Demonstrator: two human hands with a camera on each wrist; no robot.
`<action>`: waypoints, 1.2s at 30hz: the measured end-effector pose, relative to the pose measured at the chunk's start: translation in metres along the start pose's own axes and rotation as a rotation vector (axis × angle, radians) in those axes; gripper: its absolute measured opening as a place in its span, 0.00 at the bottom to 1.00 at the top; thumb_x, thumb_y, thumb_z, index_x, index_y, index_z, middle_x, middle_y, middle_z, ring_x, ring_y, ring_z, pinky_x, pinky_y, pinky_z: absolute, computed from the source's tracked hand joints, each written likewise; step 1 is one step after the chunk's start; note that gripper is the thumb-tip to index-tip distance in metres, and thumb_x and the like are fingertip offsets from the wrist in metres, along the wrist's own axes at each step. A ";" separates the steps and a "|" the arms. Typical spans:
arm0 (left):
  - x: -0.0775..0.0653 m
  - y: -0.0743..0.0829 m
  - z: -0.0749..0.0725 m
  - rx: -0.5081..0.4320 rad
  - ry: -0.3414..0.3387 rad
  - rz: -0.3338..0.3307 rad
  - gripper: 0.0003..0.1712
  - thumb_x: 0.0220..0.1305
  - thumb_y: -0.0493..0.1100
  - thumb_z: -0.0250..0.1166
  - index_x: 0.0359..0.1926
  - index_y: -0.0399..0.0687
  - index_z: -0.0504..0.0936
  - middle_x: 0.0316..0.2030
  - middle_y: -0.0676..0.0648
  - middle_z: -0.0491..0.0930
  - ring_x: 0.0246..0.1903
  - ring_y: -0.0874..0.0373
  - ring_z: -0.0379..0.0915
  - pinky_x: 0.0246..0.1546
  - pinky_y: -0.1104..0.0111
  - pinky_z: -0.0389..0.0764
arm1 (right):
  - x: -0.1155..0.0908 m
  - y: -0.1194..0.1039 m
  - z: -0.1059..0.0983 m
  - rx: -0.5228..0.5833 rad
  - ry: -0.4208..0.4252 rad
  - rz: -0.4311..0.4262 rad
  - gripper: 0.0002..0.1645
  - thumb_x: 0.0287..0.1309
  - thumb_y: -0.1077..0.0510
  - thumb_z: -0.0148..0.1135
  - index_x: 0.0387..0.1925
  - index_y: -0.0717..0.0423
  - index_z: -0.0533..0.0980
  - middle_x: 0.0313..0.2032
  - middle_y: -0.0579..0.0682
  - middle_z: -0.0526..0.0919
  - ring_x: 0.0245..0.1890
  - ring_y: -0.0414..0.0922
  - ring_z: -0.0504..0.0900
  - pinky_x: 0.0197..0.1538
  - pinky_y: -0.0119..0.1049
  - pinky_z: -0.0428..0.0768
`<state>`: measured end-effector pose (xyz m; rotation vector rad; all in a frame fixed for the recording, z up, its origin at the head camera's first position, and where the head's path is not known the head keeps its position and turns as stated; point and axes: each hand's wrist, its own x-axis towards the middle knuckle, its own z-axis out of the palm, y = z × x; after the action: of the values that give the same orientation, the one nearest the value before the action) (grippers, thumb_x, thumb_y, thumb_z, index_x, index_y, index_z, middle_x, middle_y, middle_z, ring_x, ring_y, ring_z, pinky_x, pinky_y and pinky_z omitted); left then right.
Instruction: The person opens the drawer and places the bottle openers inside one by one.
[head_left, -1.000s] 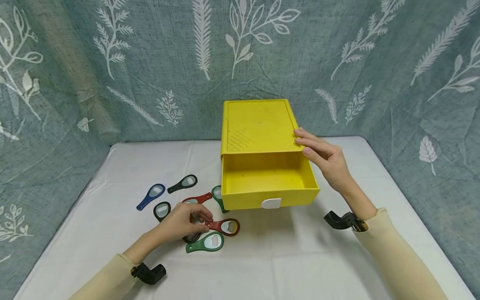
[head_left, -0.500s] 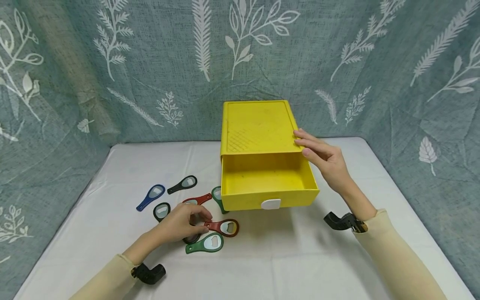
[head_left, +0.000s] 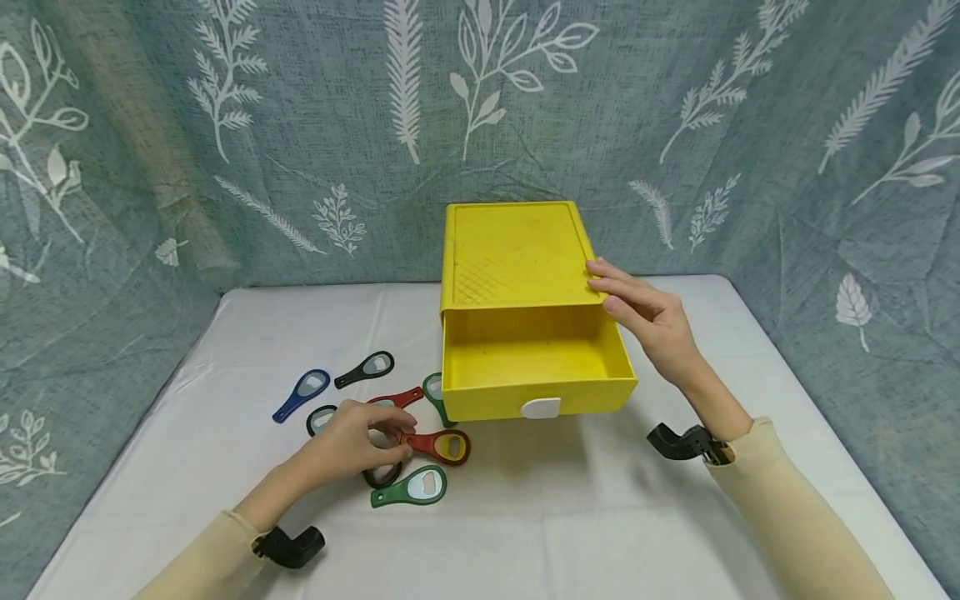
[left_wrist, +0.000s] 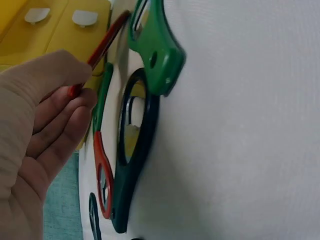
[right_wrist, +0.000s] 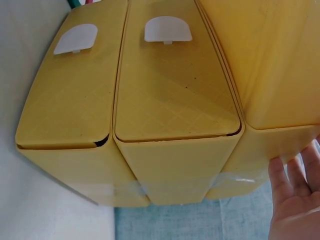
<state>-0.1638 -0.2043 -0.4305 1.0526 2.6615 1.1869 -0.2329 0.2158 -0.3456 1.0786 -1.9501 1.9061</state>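
Note:
My left hand [head_left: 337, 446] pinches the handle end of a red bottle opener [head_left: 450, 447] between thumb and fingers. In the left wrist view, that red opener [left_wrist: 109, 39] slants up from the fingertips. A green bottle opener [head_left: 412, 487] lies just in front of it, and a dark one [head_left: 386, 475] sits partly hidden beneath the hand. My right hand [head_left: 656, 329] rests its extended fingers on the right edge of a yellow drawer cabinet [head_left: 517, 258]. The cabinet's top drawer [head_left: 480, 406] is pulled out. Fingers of the right hand [right_wrist: 295, 185] touch the cabinet's side in the right wrist view.
Left of the cabinet lie more bottle openers: a blue one [head_left: 302, 395], a black one [head_left: 366, 368], a red one [head_left: 408, 396] and a green one [head_left: 435, 392] beside the drawer. Two closed drawers [right_wrist: 172, 95] show below the top one. A patterned curtain [head_left: 337, 125] hangs behind the table.
The left hand has shifted slightly left and away from me, and the red bottle opener has moved with it, its round end now angled differently. The right hand and drawer cabinet stay put.

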 end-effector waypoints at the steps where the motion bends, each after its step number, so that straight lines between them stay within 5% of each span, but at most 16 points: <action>1: 0.000 0.000 -0.001 0.007 0.013 0.000 0.14 0.53 0.33 0.75 0.42 0.41 0.86 0.34 0.55 0.85 0.32 0.65 0.80 0.35 0.64 0.84 | 0.000 0.000 0.000 0.001 -0.001 0.000 0.19 0.68 0.75 0.51 0.58 0.73 0.74 0.66 0.64 0.68 0.71 0.56 0.56 0.67 0.45 0.63; 8: -0.004 0.002 -0.010 0.046 0.092 -0.053 0.16 0.51 0.33 0.75 0.43 0.40 0.86 0.35 0.54 0.85 0.31 0.62 0.81 0.34 0.59 0.84 | 0.000 0.000 0.001 0.009 -0.003 -0.002 0.18 0.68 0.73 0.52 0.58 0.73 0.74 0.66 0.64 0.68 0.71 0.57 0.56 0.67 0.45 0.63; 17: -0.015 0.009 -0.026 0.099 0.226 0.014 0.17 0.49 0.32 0.76 0.42 0.47 0.88 0.34 0.58 0.86 0.31 0.62 0.81 0.24 0.66 0.80 | 0.000 0.000 0.001 0.008 0.001 -0.003 0.18 0.69 0.71 0.53 0.58 0.72 0.75 0.66 0.64 0.68 0.71 0.56 0.57 0.67 0.45 0.63; 26: -0.034 0.014 -0.059 -0.035 0.382 -0.159 0.16 0.53 0.31 0.75 0.44 0.42 0.86 0.34 0.52 0.86 0.32 0.61 0.82 0.35 0.74 0.80 | 0.000 -0.007 0.005 -0.004 0.006 -0.004 0.18 0.67 0.76 0.50 0.57 0.75 0.74 0.65 0.65 0.68 0.71 0.56 0.57 0.67 0.44 0.64; 36: -0.044 0.030 -0.087 -0.036 0.626 -0.196 0.19 0.51 0.28 0.75 0.46 0.36 0.86 0.35 0.48 0.87 0.36 0.65 0.82 0.42 0.78 0.78 | 0.001 -0.010 0.007 -0.004 0.003 -0.007 0.18 0.67 0.77 0.49 0.57 0.76 0.74 0.65 0.66 0.68 0.71 0.57 0.57 0.67 0.45 0.63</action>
<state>-0.1391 -0.2728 -0.3588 0.4375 3.0594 1.7374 -0.2245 0.2097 -0.3381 1.0793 -1.9449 1.8982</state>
